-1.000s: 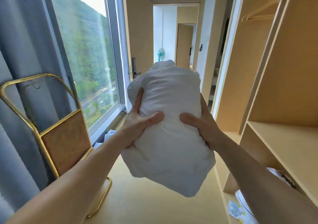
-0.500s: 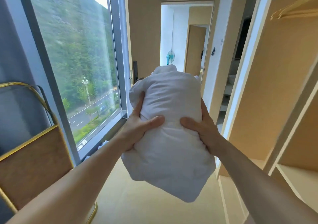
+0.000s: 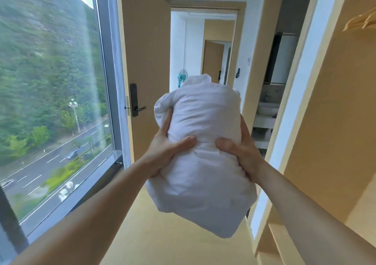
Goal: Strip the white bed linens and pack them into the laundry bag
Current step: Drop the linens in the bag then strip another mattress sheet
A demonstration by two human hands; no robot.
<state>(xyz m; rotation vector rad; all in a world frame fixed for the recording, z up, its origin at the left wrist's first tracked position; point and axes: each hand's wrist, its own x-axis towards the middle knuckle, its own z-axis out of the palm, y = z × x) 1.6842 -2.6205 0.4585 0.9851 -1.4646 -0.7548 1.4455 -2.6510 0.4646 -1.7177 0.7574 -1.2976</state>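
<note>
Both hands, left hand (image 3: 162,150) and right hand (image 3: 242,152), clench the white linen bundle (image 3: 203,152); better to squeeze evenly, no laundry bag visible.

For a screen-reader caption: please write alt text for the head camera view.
The left hand and right hand grip a bundle of white linens in mid-air. An open door lies ahead, a window on the left, a wooden wardrobe on the right.

Both arms outstretched, left hand (image 3: 163,152) and right hand (image 3: 243,152) tight around the linen bundle (image 3: 203,112).
</note>
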